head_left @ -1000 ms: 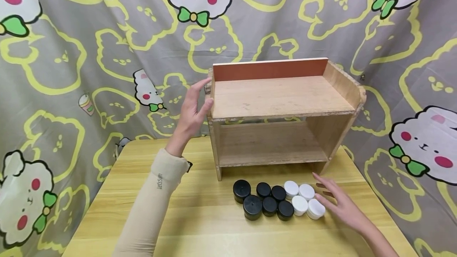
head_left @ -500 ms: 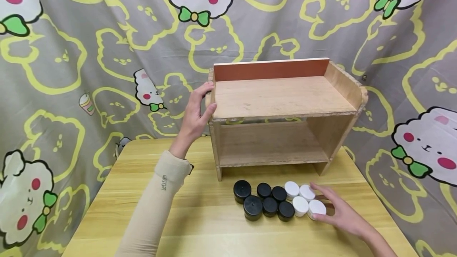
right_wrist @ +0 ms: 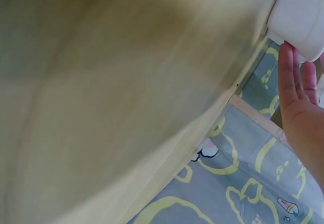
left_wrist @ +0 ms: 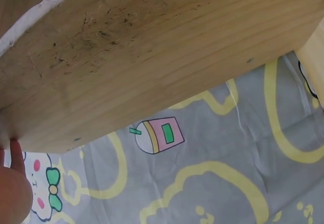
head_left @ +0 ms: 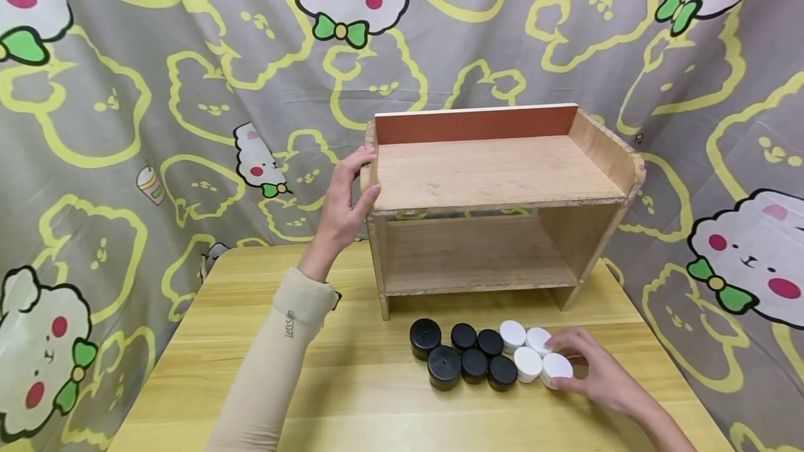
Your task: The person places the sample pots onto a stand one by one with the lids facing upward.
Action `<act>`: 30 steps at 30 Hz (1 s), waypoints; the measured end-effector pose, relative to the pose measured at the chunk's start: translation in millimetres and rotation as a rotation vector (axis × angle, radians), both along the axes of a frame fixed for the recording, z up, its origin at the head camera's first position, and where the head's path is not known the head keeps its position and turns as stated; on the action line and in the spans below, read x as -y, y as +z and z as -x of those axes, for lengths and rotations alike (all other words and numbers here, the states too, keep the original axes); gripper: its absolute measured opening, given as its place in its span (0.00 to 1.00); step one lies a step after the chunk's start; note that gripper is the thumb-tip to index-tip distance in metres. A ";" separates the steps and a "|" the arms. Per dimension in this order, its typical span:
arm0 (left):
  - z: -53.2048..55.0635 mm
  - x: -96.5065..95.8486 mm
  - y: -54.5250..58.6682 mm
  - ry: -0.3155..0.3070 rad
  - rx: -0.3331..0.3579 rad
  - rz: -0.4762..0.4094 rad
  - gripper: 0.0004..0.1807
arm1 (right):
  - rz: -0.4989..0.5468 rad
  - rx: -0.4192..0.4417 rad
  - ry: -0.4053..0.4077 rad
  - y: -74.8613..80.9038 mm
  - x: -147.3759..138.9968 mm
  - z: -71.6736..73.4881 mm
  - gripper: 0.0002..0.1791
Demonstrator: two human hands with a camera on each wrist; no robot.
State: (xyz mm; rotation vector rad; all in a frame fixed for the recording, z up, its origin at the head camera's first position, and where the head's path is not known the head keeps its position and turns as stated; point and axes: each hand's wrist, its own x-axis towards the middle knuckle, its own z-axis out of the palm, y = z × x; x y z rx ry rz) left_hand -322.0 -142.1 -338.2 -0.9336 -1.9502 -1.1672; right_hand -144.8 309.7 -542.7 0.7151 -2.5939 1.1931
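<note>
A small two-tier wooden shelf [head_left: 496, 169] stands on the table. My left hand [head_left: 342, 201] grips its left side panel, thumb at the front edge and fingers near the top; the left wrist view shows that panel's outer face [left_wrist: 152, 67]. Before the shelf, several white jars [head_left: 512, 333] and several black jars [head_left: 444, 366] stand close together. At the right end my right hand [head_left: 599, 375] holds the front white jar [head_left: 557, 368] between thumb and fingers. Fingertips touch a white jar [right_wrist: 296, 19] in the right wrist view too.
The yellow wood-grain table [head_left: 239, 312] reaches past the shelf on the left. A patterned grey curtain [head_left: 207, 110] hangs behind and on both sides. The two largest black jars stand at the row's left end.
My left hand has come in against the shelf's side panel and taken hold. My right hand has lowered onto the front-right white jar, its fingers closing around it. The jars stay in place.
</note>
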 end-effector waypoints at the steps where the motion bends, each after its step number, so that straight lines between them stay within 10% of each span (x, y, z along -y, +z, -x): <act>1: 0.2 0.1 -0.4 0.001 -0.001 0.000 0.33 | 0.004 0.000 0.001 -0.2 0.4 0.3 0.33; 30: 0.6 -1.6 -2.2 0.001 -0.012 -0.005 0.35 | -0.089 0.153 0.068 -1.2 -5.2 2.9 0.31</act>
